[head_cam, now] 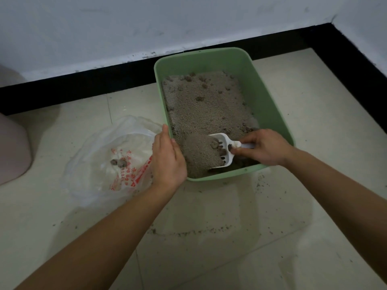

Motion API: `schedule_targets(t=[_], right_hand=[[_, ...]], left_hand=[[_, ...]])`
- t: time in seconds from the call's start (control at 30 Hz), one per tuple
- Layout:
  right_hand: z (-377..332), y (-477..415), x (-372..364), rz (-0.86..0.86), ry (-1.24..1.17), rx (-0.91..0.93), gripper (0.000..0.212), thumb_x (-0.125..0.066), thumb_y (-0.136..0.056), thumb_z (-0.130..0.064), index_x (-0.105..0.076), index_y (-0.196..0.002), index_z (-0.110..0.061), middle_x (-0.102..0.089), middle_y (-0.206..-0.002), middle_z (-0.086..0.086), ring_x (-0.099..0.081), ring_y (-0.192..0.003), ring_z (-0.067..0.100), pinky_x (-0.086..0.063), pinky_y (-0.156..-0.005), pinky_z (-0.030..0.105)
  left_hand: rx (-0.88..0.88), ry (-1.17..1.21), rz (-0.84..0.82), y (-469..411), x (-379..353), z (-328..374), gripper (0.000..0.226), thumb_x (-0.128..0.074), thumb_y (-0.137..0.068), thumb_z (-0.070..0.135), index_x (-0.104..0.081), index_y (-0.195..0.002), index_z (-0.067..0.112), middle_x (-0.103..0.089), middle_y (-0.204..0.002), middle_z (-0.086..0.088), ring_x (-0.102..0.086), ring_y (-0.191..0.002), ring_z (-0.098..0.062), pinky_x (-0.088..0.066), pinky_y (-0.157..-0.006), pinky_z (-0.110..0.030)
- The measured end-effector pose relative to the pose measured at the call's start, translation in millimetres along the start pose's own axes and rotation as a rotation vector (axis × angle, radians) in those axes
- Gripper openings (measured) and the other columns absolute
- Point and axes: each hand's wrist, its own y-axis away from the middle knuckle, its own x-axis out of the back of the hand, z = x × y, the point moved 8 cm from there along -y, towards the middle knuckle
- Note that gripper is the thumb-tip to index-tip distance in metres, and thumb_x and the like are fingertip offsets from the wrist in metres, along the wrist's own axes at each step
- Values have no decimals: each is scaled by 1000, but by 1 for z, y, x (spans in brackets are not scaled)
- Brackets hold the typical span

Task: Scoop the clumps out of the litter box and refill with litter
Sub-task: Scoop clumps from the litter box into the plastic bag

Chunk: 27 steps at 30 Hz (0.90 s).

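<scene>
Gripping the handle of a white slotted plastic scoop (222,150), the right hand (266,147) has its fingers curled tight around it, low in the near end of the green rectangular plastic litter box (272,105). The scoop is heaped with grey granular litter (205,107), a few dark clumps (222,152) sitting at its slots. The left hand (167,158) lies against the box's near-left corner, fingers together and fairly straight. Just beside it on the tiled floor (209,248) sits a translucent plastic bag with red print (94,178), dark lumps (118,163) inside.
</scene>
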Motion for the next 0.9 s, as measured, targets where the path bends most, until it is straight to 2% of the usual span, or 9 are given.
schedule_targets(t=[0.07, 0.33, 0.4, 0.47, 0.53, 0.6, 0.7, 0.8, 0.9], right_hand=[[-5, -2, -2, -8, -26, 15, 50, -46, -83, -78, -73, -82, -36, -60, -63, -1, -53, -54, 18, -38, -48, 34], [-26, -6, -9, -20, -18, 94, 63, -40, -84, -80, -73, -84, -26, -57, -63, 1, -49, -52, 16, -31, -47, 30], [-26, -3, -8, -15, -47, 79, 55, -44, -83, -78, -70, -78, -29, -55, -61, -3, -46, -50, 14, -31, -48, 31], [-20, -2, -6, -17, -128, 30, 40, -50, -81, -76, -68, -77, -41, -56, -59, -11, -45, -49, 9, -33, -49, 31], [-10, -2, -2, -10, -236, -45, 35, -55, -77, -76, -71, -82, -46, -60, -60, -11, -51, -49, 9, -38, -50, 33], [3, -1, 5, 35, -288, -114, 35, -59, -77, -73, -74, -84, -42, -62, -59, -7, -56, -49, 13, -40, -50, 33], [21, 3, 21, 155, -293, -183, 50, -60, -78, -73, -78, -88, -27, -52, -52, -3, -43, -45, 12, -35, -52, 30], [28, 8, 30, 234, -395, -239, 55, -61, -81, -69, -73, -79, -15, -37, -51, -3, -32, -46, 11, -30, -53, 29], [24, 12, 35, 260, -401, -244, 39, -63, -84, -64, -73, -74, -27, -34, -48, -7, -30, -45, 9, -29, -53, 29]], left_hand=[[-1, 12, 4, 0, 0, -1, 48, -29, -105, 19, -22, -152, 7, -43, -136, -7, -36, -127, -15, -19, -103, -15], [-8, 33, 18, -1, 1, -3, 48, -28, -105, 19, -24, -151, 6, -44, -135, -8, -38, -128, -18, -26, -108, -22], [-14, 44, 23, -1, 1, -4, 48, -29, -105, 20, -25, -150, 5, -45, -134, -10, -40, -127, -20, -31, -112, -32], [-13, 55, 19, -1, 0, -4, 48, -29, -105, 21, -25, -151, 6, -44, -137, -9, -39, -129, -20, -30, -113, -35], [-13, 69, 22, 1, 1, -4, 48, -29, -105, 22, -25, -151, 7, -42, -141, -8, -37, -133, -18, -28, -114, -33], [-9, 82, 27, 2, 2, -5, 48, -28, -105, 23, -25, -151, 8, -39, -146, -7, -34, -136, -17, -25, -115, -29], [-12, 81, 25, 2, 2, -5, 48, -27, -106, 23, -25, -151, 9, -39, -146, -6, -33, -136, -15, -22, -113, -23], [-20, 86, 30, 2, 2, -4, 47, -28, -106, 22, -25, -151, 8, -40, -144, -6, -34, -135, -16, -24, -112, -24], [-12, 86, 27, 1, 1, -5, 48, -28, -106, 22, -25, -151, 8, -39, -145, -6, -34, -134, -15, -22, -110, -21]])
